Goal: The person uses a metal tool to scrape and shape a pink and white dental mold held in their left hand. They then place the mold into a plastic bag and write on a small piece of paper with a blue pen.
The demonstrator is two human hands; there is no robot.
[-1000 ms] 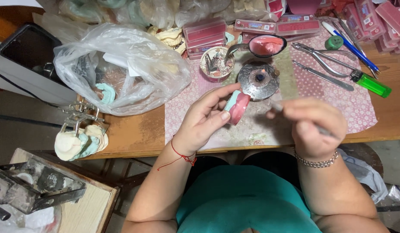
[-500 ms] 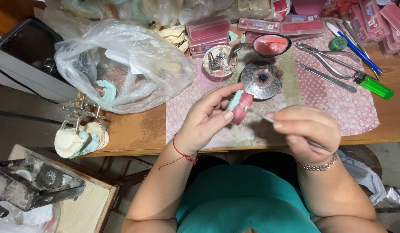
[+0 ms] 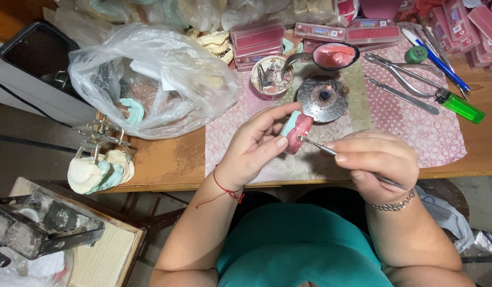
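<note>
1. My left hand (image 3: 256, 146) is closed around a small pink and pale-green dental model (image 3: 295, 131); the thumb presses its near side and the fingers wrap over the top and far side.
2. The model is held clear of the table, above the near part of the pink dotted cloth (image 3: 416, 133), just in front of the small round metal burner (image 3: 324, 99).
3. My right hand (image 3: 376, 165) is closed on a thin metal instrument (image 3: 316, 145), pinched between thumb and fingers. The shaft runs back under the palm and its rear end shows near the wrist.
4. The instrument's tip touches the pink lower edge of the model.
5. A small flame shows at the centre of the burner.
6. Behind the burner: a dark bowl holding pink material (image 3: 334, 56), with a metal spoon-like handle leaning on its left rim, and a round cup of small metal parts (image 3: 271, 77).
7. To the right on the cloth: metal pliers (image 3: 403, 69), a flat metal tool (image 3: 403, 95), a green lighter (image 3: 461, 105) and a blue pen (image 3: 440, 61).
8. To the left on the wooden table (image 3: 161, 159): a clear plastic bag (image 3: 150, 79) holding casts.
9. At the table's left edge, a metal articulator frame with pale casts (image 3: 97, 165) hangs over the side.
10. Flat pink boxes (image 3: 256, 40) are stacked along the back.
</note>
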